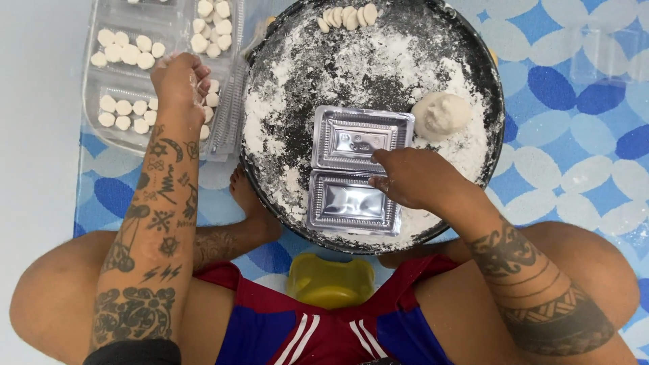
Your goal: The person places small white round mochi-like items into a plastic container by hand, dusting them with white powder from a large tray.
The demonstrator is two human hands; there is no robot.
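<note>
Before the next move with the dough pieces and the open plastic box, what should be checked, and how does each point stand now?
1. Empty clear box open, lying flat in the floured pan: ok.
2. Right hand rests on the box: ok.
3. Left hand closed over the filled trays; holding a piece: cannot tell.
4. Cut pieces lined at pan's far rim: ok.
5. Dough ball clear of the box: ok.

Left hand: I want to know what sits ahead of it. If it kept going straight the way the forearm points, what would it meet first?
The left hand points up the picture, over the clear tray. Likely first: the dough pieces just beyond the knuckles, though height above them is unclear.
</note>
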